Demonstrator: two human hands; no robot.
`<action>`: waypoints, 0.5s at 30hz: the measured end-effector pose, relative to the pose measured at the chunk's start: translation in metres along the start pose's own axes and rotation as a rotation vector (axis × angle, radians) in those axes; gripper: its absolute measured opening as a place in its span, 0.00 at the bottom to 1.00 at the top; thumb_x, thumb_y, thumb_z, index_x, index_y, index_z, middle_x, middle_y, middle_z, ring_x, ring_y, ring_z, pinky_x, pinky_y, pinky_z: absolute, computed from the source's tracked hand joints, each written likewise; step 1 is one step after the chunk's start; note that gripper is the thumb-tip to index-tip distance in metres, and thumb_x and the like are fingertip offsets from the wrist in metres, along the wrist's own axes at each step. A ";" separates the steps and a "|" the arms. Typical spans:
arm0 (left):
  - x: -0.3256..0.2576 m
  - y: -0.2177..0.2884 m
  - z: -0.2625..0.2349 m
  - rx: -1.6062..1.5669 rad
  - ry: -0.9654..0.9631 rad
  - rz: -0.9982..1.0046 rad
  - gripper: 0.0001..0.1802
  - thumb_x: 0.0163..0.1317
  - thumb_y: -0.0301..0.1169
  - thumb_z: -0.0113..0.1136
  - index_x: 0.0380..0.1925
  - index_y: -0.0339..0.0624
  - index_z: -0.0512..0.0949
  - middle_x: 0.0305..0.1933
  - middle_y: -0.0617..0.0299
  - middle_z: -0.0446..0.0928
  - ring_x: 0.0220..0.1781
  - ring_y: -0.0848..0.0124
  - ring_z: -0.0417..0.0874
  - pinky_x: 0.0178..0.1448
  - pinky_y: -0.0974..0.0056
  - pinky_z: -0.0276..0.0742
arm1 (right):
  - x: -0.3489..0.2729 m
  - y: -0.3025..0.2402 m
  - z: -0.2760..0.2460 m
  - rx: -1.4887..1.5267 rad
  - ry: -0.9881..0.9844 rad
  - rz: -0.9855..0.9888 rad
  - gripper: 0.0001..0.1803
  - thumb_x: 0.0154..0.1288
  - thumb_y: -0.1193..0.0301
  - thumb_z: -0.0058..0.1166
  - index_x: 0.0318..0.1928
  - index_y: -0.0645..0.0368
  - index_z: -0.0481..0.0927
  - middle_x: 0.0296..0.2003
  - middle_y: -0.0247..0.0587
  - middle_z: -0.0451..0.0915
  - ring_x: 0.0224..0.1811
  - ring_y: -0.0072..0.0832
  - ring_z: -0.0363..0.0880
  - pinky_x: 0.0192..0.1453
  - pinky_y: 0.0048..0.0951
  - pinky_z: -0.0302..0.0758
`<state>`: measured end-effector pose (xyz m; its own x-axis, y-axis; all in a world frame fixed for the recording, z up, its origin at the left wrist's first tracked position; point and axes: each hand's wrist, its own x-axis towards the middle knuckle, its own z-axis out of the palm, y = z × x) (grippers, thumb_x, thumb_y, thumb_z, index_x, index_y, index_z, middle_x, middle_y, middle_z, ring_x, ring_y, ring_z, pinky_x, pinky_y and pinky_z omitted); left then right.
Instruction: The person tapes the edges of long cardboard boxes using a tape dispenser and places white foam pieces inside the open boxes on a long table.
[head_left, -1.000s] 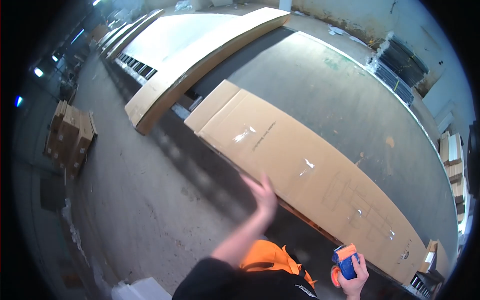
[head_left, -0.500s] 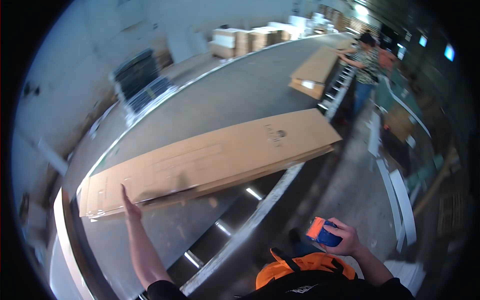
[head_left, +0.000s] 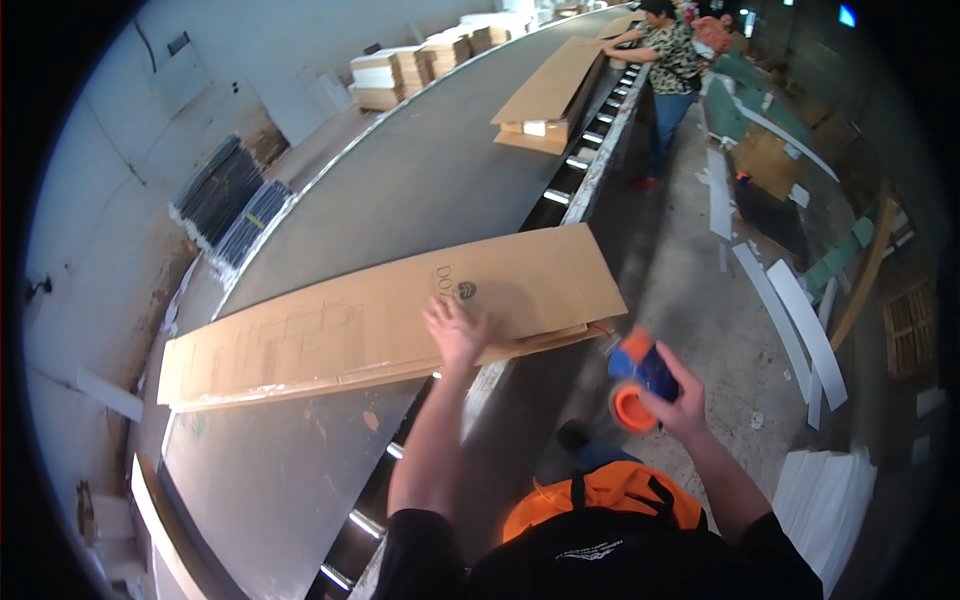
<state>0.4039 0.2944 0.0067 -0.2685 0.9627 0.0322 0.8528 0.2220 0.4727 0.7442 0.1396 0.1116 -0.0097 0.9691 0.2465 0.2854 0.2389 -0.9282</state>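
Note:
A long flat brown cardboard carton [head_left: 330,325] lies slantwise across a grey conveyor belt [head_left: 420,190]. My left hand [head_left: 455,330] rests flat on the carton's near right part, fingers spread. To the right of the carton's near corner, my right hand [head_left: 680,400] grips an orange and blue tape dispenser [head_left: 635,380], held over the floor beside the conveyor. The dispenser's front end is close to the carton's corner, and I cannot tell whether it touches.
Further up the belt lies a second flat carton [head_left: 555,90], where another person [head_left: 665,75] stands at the roller edge [head_left: 590,170]. Stacked boxes [head_left: 400,70] sit at the far side. White foam strips [head_left: 800,330] and cardboard scraps litter the floor at right.
The view has swung left to right. My left hand has come down flat on the carton, and my right hand has brought the tape dispenser up toward the carton's corner.

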 end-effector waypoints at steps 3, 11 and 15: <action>-0.035 0.036 0.026 0.199 0.110 0.032 0.40 0.71 0.51 0.39 0.70 0.25 0.55 0.77 0.40 0.48 0.79 0.38 0.40 0.80 0.45 0.32 | 0.090 0.005 0.025 0.401 -0.028 0.106 0.32 0.59 0.79 0.58 0.66 0.67 0.67 0.54 0.40 0.77 0.55 0.23 0.75 0.62 0.28 0.71; -0.077 0.066 0.044 0.419 0.128 0.042 0.39 0.62 0.48 0.56 0.63 0.27 0.66 0.70 0.31 0.59 0.74 0.38 0.56 0.77 0.41 0.48 | 0.257 0.120 0.204 0.757 -0.491 0.269 0.21 0.68 0.56 0.56 0.53 0.57 0.81 0.48 0.38 0.82 0.48 0.25 0.81 0.56 0.31 0.77; -0.140 0.077 0.038 0.180 0.328 0.055 0.36 0.59 0.46 0.61 0.58 0.24 0.69 0.62 0.29 0.69 0.66 0.35 0.68 0.70 0.38 0.60 | 0.264 0.095 0.198 -0.515 -0.488 -0.135 0.35 0.61 0.36 0.49 0.48 0.54 0.84 0.62 0.50 0.72 0.67 0.54 0.63 0.70 0.50 0.60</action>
<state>0.5242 0.1827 0.0056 -0.3247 0.8798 0.3473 0.9272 0.2234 0.3008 0.5787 0.4300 0.0329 -0.4693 0.8789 0.0855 0.6657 0.4158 -0.6196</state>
